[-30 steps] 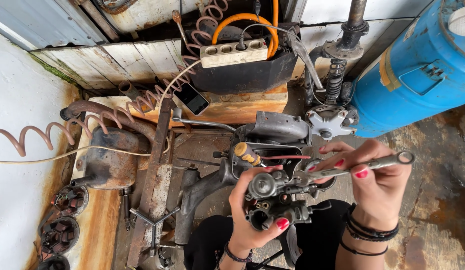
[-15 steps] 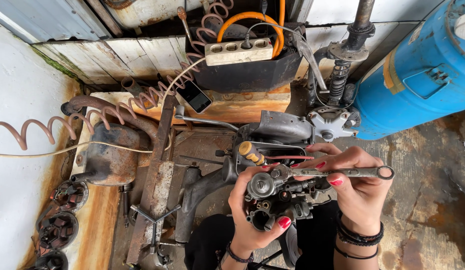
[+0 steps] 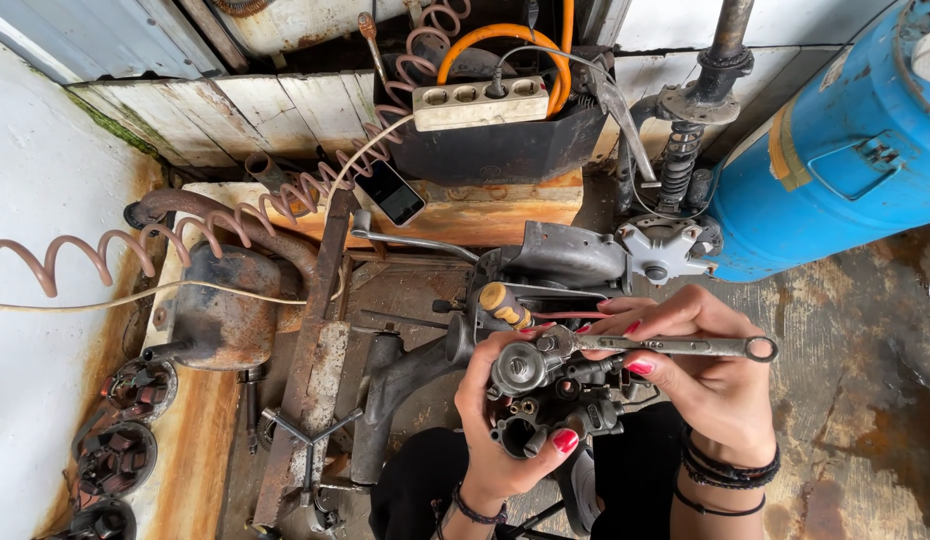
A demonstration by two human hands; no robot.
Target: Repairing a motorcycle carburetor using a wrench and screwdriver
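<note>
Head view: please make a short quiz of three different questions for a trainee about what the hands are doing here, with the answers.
1. True or false: the left hand holds a small metal engine part.
2. Which tool does the right hand hold?
A. a hammer
B. a combination wrench
C. a paint brush
3. Fill in: the large container at the upper right is a ___ drum.

Key:
1. True; the left hand wraps the part from below.
2. B; one end of the wrench sits on the part and its ring end points right.
3. Blue.
</note>
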